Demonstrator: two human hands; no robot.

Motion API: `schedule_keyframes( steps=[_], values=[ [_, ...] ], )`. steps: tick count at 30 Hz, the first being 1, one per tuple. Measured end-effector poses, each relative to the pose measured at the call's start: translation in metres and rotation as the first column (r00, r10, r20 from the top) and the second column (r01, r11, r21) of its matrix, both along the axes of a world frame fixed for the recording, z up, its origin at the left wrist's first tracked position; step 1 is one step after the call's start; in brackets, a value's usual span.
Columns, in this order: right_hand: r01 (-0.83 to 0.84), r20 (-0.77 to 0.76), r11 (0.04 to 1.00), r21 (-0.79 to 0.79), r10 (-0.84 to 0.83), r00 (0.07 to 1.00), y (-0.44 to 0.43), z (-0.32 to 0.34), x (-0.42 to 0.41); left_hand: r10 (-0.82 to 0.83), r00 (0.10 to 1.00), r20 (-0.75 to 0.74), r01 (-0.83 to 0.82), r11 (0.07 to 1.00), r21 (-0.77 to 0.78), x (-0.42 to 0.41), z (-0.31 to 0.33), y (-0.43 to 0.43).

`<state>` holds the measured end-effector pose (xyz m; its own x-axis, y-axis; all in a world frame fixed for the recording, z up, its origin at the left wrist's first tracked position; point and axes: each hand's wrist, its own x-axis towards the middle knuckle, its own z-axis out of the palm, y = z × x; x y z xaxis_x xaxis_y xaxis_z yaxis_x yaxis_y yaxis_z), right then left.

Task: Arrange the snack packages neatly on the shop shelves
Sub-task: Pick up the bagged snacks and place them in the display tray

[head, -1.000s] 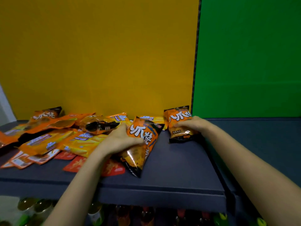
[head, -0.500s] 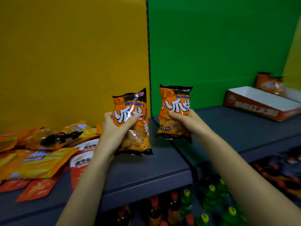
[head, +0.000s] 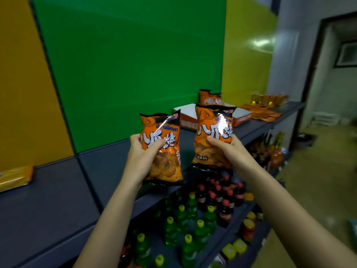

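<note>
Green backing panel [head: 125,64] rises behind a dark grey shelf [head: 58,200], and over that shelf's front edge two matching orange-and-black snack bags are held upright in the air, printed faces toward the camera. The left snack bag [head: 161,149] sits in the left hand [head: 142,157], thumb across its front and fingers wrapped round its left edge at mid-height. The right snack bag [head: 214,136] is gripped the same way by the right hand [head: 229,149], thumb on the front, palm behind the right edge. Both grips are closed firmly on the crinkly film, with the bags' tops and bottom seams free. This looks like the carrying step, with placing yet to come. Just beyond the bags lies a shallow cardboard tray [head: 188,123] with one similar bag [head: 210,97] standing at its back, so that is probably the destination. The next move calls for lowering each bag bottom seam first and standing it upright beside that one, face forward. Farther along the shelf lie flat orange packets [head: 260,113]. Green bottles [head: 191,207] and dark bottles [head: 218,192] fill the shelf below.
</note>
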<state>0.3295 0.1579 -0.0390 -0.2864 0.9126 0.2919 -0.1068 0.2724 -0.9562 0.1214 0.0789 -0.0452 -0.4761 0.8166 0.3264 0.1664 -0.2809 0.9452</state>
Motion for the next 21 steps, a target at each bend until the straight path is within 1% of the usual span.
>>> schedule_keyframes(
  steps=[4,7,12,14,17,21],
  values=[
    [0.077,0.000,0.997,0.022,-0.077,0.997,0.039,0.000,0.084,-0.058,0.998,0.024,0.057,0.998,0.019,0.077,-0.001,0.060],
    [0.134,0.013,0.990,0.037,-0.135,0.991,0.072,-0.002,0.144,-0.080,0.997,0.016,0.079,0.996,0.041,0.136,-0.002,0.105],
    [0.186,0.040,0.983,-0.004,-0.186,0.982,0.125,-0.010,0.228,-0.118,0.993,0.009,0.118,0.992,0.033,0.216,-0.007,0.172],
    [0.217,0.054,0.975,-0.036,-0.215,0.975,0.145,-0.010,0.253,-0.136,0.991,0.008,0.136,0.990,0.040,0.241,-0.008,0.195],
    [0.204,0.068,0.979,0.013,-0.204,0.977,0.176,-0.011,0.283,-0.149,0.989,-0.011,0.149,0.988,0.038,0.270,-0.009,0.230],
    [0.215,0.067,0.976,0.037,-0.217,0.974,0.222,-0.011,0.305,-0.145,0.988,-0.047,0.147,0.989,0.035,0.293,-0.008,0.279]
  ],
)
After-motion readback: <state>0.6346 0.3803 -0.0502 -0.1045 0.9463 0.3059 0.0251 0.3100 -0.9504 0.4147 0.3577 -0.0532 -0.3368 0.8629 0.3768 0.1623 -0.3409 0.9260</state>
